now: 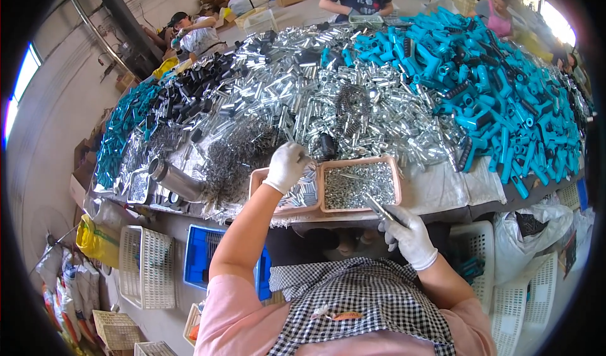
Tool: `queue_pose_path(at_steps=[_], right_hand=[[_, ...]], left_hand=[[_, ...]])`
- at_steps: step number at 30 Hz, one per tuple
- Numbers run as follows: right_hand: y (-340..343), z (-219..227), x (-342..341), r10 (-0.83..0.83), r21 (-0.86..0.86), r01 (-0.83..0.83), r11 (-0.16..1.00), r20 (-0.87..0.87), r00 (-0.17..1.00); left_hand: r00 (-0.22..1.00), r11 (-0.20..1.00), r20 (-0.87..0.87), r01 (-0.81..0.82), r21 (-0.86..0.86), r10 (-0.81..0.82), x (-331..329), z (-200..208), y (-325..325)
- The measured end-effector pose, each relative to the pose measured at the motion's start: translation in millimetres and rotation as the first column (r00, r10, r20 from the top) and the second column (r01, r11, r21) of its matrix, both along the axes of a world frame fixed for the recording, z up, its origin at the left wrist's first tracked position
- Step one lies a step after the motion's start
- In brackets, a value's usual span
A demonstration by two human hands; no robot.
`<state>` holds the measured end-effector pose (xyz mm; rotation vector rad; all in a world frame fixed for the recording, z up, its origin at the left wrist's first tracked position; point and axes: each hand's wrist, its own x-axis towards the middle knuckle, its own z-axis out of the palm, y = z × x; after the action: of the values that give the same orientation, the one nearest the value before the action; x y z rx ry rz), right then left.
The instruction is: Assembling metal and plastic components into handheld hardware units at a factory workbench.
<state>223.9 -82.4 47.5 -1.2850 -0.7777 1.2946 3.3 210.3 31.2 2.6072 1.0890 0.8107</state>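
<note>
My left hand (287, 166), in a white glove, is over the back of a pink tray of small metal pins (305, 190), close to the edge of the heap. Its fingers are curled together, and whatever they may hold is too small or hidden to make out. In front of the table edge, my right hand (409, 235), also gloved, is closed around a slim silver metal tube (377, 206) that points up and to the left. Beside the pins stands a second pink tray (399, 188) filled with tiny metal pieces, just beyond the tube's tip.
Silver metal tubes (284, 84) cover the middle of the table, with dark springs (240, 154) nearer me. Teal plastic housings (499, 116) are piled right; black parts (189, 90) lie left. A metal canister (173, 178) lies tilted. Crates (146, 267) stand below. Other people work across the table.
</note>
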Motion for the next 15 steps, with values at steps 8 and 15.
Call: queue_pose_path(at_steps=[8, 15], right_hand=[[1.9, 7.0, 16.7, -0.144, 0.23, -0.011, 0.973, 0.644, 0.752], [5.3, 12.4, 12.0, -0.194, 0.416, -0.172, 0.893, 0.701, 0.687]], left_hand=[[0.754, 0.726, 0.63, 0.326, -0.605, 0.187, -6.4, 44.5, -50.3], [0.868, 0.331, 0.495, 0.482, -0.811, -0.051, -20.2, 55.9, -139.2]])
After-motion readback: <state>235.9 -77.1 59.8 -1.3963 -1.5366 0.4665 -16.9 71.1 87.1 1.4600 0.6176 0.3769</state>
